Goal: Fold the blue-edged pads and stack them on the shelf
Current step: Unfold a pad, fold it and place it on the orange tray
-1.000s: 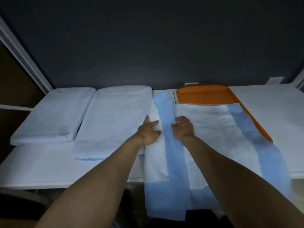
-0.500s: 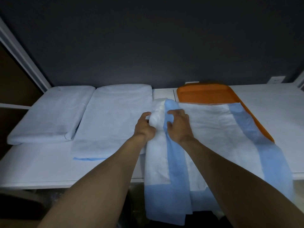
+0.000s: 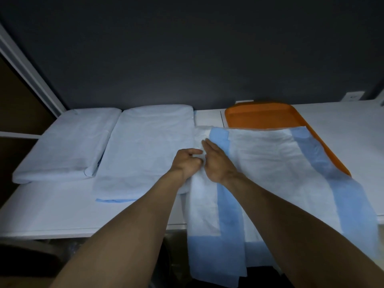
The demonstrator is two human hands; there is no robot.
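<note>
The left hand (image 3: pixel 187 163) is curled, fingers pinched on the white folded-over flap of a pad (image 3: pixel 268 163). The right hand (image 3: pixel 218 163) is laid flat, fingers straight and together, pressed on the same flap just beside the left hand, partly over the pad's blue band. The pad is spread across the shelf (image 3: pixel 52 208), its near end draped over the front edge and its far end lying on an orange tray (image 3: pixel 259 115). Two folded stacks, the nearer stack (image 3: pixel 145 150) and the corner stack (image 3: pixel 68 146), are seen toward the shelf's back left corner.
</note>
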